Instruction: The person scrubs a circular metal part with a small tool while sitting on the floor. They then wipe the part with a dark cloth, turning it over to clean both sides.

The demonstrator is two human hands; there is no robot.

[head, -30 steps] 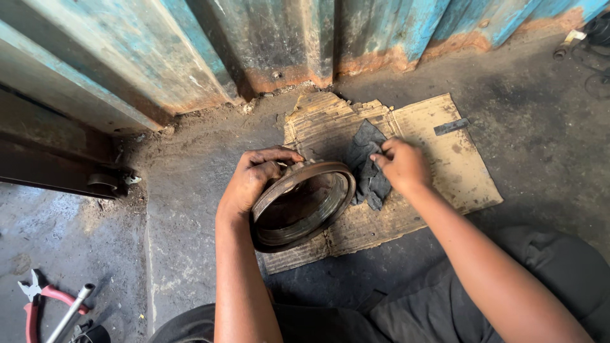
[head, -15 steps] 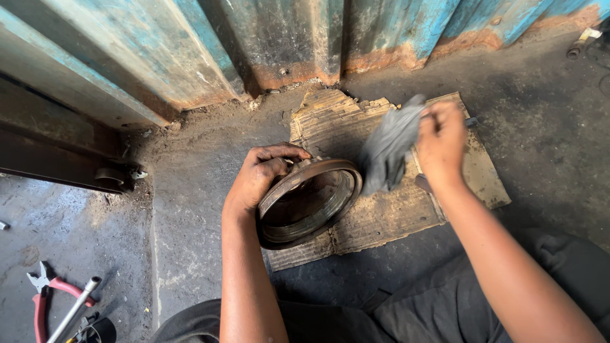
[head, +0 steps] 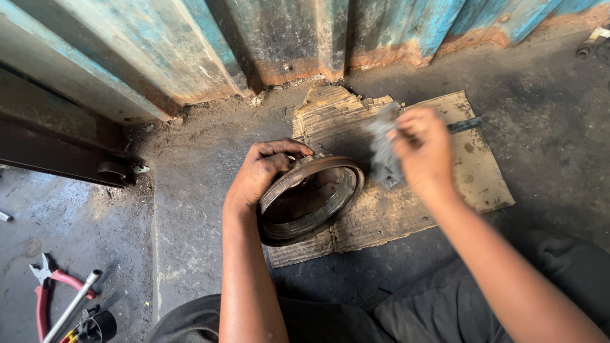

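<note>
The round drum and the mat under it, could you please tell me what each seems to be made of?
The drum, steadied by the left hand, looks like metal: a dull brown, rusty rim with a smoother machined band inside. The mat looks like corrugated cardboard: tan, with torn edges and exposed ribs. The grey rag in the right hand is probably cloth, though blurred.

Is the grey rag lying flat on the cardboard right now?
No, the right hand holds the grey rag lifted above the cardboard, beside the metal drum.
</note>
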